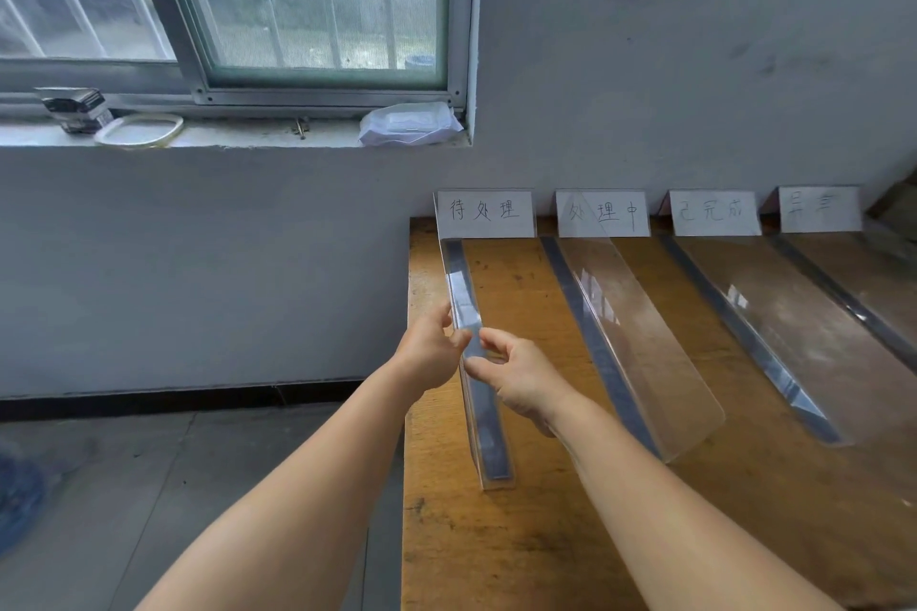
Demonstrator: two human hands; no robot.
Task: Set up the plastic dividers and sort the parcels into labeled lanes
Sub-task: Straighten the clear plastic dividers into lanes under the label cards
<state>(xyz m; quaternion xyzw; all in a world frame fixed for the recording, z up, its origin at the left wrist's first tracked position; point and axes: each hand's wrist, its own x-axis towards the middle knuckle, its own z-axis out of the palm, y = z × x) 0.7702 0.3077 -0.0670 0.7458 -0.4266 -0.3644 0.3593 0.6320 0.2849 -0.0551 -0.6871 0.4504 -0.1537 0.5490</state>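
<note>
Both my hands pinch the top edge of the leftmost divider, left hand on its outer side, right hand on the inner. It stands on the wooden table, running away from my fingers toward the label cards. I judge it light, thin, stiff but whippy, slick and easily scratched; holding mid-length seems soundest. Three more dividers lie right of my right hand. I see no parcels. A window is beyond my left hand.

Two bare forearms, sleeveless, no rings, watch or gloves.
</note>
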